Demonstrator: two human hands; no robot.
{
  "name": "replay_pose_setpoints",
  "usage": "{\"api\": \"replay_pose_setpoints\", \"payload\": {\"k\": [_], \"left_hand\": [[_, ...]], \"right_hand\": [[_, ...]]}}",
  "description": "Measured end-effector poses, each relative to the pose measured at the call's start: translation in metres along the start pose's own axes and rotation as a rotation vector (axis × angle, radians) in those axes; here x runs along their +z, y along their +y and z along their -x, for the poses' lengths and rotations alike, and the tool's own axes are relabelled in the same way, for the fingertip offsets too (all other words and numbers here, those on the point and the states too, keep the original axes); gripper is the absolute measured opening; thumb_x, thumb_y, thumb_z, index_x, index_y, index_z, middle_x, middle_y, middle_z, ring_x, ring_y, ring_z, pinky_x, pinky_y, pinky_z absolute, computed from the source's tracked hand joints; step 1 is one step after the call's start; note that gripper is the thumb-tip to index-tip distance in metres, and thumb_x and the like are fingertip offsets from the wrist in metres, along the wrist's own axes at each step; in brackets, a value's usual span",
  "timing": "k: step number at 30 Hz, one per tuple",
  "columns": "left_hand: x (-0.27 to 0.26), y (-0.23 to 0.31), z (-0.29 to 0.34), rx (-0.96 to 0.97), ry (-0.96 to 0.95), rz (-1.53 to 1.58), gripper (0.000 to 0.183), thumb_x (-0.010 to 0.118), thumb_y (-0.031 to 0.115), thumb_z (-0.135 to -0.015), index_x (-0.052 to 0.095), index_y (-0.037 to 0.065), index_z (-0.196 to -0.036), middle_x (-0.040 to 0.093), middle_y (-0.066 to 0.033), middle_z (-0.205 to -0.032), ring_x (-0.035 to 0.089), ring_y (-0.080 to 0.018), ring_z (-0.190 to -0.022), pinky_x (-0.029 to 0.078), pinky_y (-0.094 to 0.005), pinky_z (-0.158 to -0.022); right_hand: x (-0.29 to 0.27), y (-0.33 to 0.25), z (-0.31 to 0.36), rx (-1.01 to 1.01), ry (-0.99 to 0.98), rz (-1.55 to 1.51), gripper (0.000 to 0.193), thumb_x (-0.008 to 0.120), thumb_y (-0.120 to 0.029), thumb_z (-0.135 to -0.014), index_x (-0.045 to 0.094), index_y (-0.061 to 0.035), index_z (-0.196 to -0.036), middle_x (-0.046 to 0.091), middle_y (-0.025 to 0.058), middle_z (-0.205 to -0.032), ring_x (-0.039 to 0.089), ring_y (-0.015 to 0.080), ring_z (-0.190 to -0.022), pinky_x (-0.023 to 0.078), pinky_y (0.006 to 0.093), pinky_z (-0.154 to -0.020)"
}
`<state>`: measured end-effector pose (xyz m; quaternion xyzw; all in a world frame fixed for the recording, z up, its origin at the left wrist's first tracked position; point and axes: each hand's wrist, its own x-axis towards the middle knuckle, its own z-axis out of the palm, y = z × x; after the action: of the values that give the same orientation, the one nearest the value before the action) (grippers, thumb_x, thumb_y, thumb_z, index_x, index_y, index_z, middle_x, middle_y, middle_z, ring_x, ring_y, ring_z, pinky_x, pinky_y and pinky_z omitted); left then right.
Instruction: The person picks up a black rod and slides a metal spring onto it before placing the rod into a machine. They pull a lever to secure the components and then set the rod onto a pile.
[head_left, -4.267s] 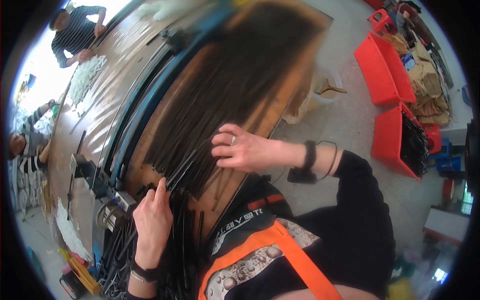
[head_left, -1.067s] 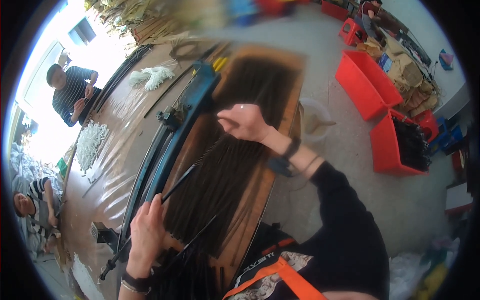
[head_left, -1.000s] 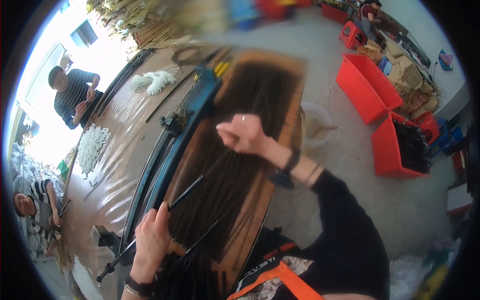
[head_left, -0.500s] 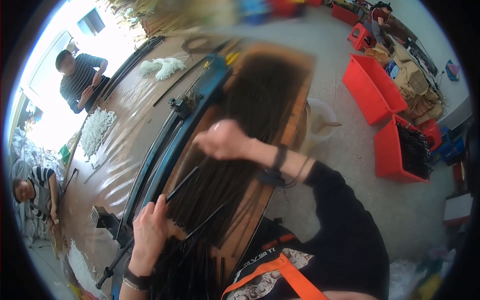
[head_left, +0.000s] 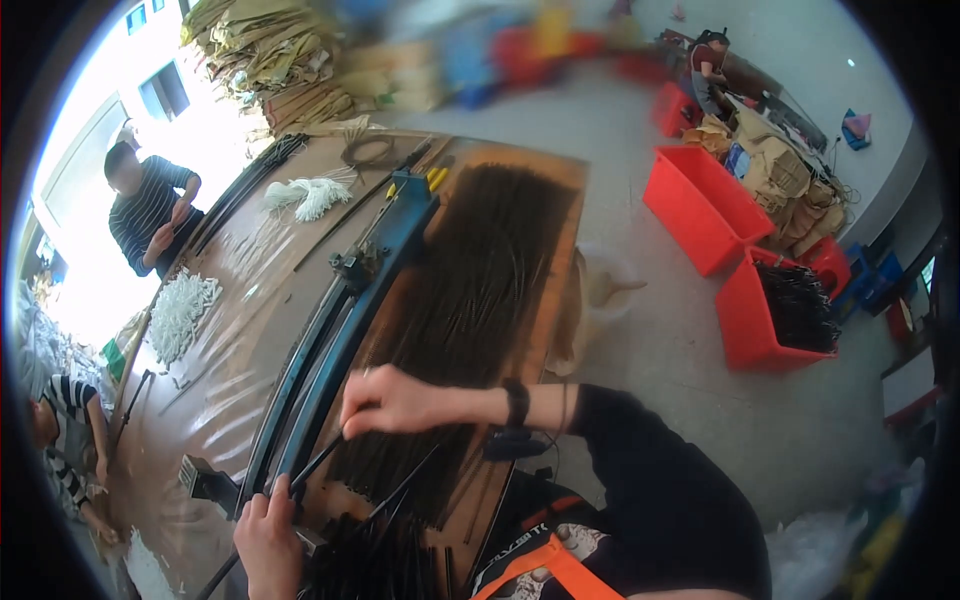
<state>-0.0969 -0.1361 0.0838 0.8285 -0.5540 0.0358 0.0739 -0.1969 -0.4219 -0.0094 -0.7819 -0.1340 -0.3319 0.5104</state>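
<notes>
A thin black rod (head_left: 317, 465) slants between my two hands over the near end of a long blue metal rail fixture (head_left: 392, 240). My left hand (head_left: 268, 545) is closed around the rod's lower part. Farther up, my right hand (head_left: 385, 402) pinches the rod's upper end between thumb and fingers. Beneath and beyond my right hand lies a wide layer of dark, thin rods or coils (head_left: 480, 270) on an orange-brown board (head_left: 562, 205). Beside my left hand is a loose bundle of black rods (head_left: 370, 550). A black clamp block (head_left: 352, 270) sits on the rail.
White short pieces (head_left: 182, 315) and a white strand bundle (head_left: 312, 198) lie on the plastic-covered table (head_left: 245, 290). One person in stripes (head_left: 150, 210) works across it, another (head_left: 75, 430) at lower left. Red bins (head_left: 705, 210) stand on the floor at right.
My right hand has come down and toward me, from empty above the dark layer onto the rod's upper end. My left hand has moved slightly nearer, still on the rod. The view has shifted.
</notes>
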Motion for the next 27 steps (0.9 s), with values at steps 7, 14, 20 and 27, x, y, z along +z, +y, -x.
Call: {"api": "replay_pose_setpoints", "payload": {"k": [7,14,20,27], "left_hand": [[-0.005,-0.017,0.029,-0.088,0.042,-0.194,0.027,0.051,0.0,-0.085,0.064,0.006,-0.107,0.062,-0.016,-0.091,0.06,-0.0357,-0.082,0.049,-0.0462,-0.07],[-0.023,-0.055,0.078,-0.174,0.341,-0.154,0.022,0.059,0.004,-0.091,0.059,0.003,-0.113,0.056,-0.0173,-0.083,0.058,-0.0372,-0.078,0.046,-0.045,-0.066],[-0.085,-0.075,0.126,-0.402,0.4,-0.254,0.015,0.058,0.007,-0.095,0.058,0.002,-0.109,0.06,-0.0199,-0.089,0.059,-0.0397,-0.078,0.047,-0.0428,-0.066],[-0.097,-0.082,0.2,-0.503,0.491,-0.274,0.02,0.06,0.012,-0.097,0.061,-0.001,-0.112,0.063,-0.0198,-0.087,0.059,-0.0366,-0.073,0.047,-0.0387,-0.065]], "right_hand": [[0.001,-0.004,-0.002,-0.245,0.065,0.423,0.025,0.073,-0.028,-0.087,0.071,-0.0117,-0.106,0.059,0.0049,-0.072,0.057,0.0251,-0.062,0.049,0.0365,-0.061],[0.04,0.015,-0.036,-0.433,0.083,0.573,0.014,0.066,-0.019,-0.091,0.071,-0.0123,-0.101,0.06,0.0053,-0.071,0.058,0.0249,-0.064,0.047,0.0383,-0.06],[0.107,0.017,-0.072,-0.008,-0.217,0.23,0.014,0.066,-0.011,-0.09,0.07,-0.0042,-0.102,0.071,0.0121,-0.087,0.068,0.0267,-0.076,0.054,0.0319,-0.069],[0.228,0.01,-0.131,-0.176,-0.42,-0.094,0.011,0.07,-0.015,-0.087,0.074,-0.0066,-0.093,0.071,0.0102,-0.079,0.066,0.0212,-0.067,0.052,0.0298,-0.067]]}}
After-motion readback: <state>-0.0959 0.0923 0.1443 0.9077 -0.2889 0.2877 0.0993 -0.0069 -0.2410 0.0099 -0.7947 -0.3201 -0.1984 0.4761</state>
